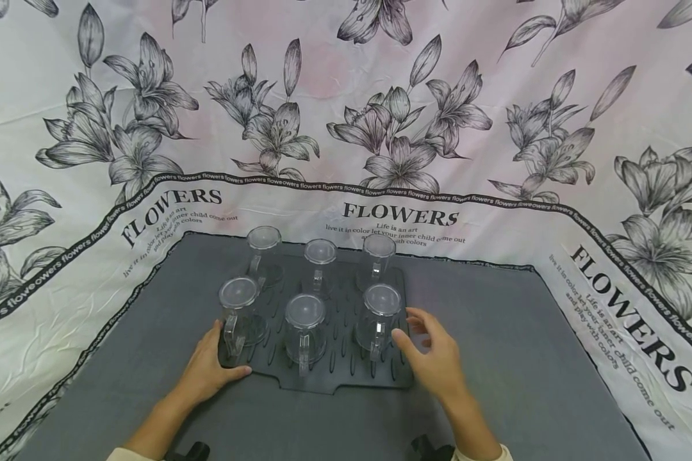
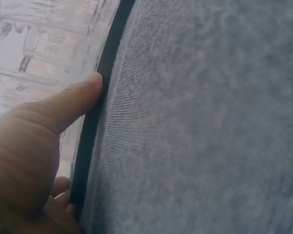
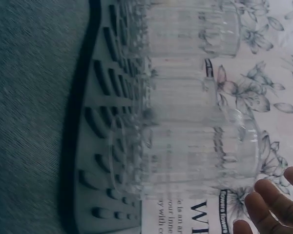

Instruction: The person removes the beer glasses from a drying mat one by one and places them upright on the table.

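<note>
A dark ridged drying mat [image 1: 375,379] lies on the grey table and carries several clear glass mugs, upside down in two rows. My left hand [image 1: 204,369] is at the mat's near left corner, beside the front left mug [image 1: 239,296]. Its straight thumb [image 2: 78,100] touches the mat's front rim in the left wrist view; the other fingers are mostly hidden there. Just off the mat's right side, my right hand [image 1: 435,358] has its fingers spread and loosely bent near the front right mug [image 1: 382,301]. In the right wrist view its fingertips [image 3: 263,192] appear apart from the glass.
Behind the front row stand the back mugs [image 1: 263,239], near the table's far edge. A white cloth [image 1: 300,211] printed with flowers and lettering hangs behind and along the sides. Grey tabletop [image 1: 484,307] extends on both sides of the mat.
</note>
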The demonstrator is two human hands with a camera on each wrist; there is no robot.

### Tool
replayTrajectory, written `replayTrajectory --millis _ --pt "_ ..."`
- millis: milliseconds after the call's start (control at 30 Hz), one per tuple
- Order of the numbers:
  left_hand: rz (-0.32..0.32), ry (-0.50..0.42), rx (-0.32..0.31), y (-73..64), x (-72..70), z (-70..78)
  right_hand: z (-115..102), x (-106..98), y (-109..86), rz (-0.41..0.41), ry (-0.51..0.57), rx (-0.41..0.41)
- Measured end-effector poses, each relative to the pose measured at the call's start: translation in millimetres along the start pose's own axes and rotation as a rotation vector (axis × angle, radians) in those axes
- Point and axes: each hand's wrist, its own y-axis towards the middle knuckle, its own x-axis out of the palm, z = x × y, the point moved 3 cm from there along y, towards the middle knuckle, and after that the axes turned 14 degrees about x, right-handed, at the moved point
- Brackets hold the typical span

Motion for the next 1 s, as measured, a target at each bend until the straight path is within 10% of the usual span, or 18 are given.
replayTrajectory --millis 1000 --pt "-0.002 0.003 -0.007 -1.4 1.8 0.2 35.3 51.2 -9.8 -0.126 0.249 0.275"
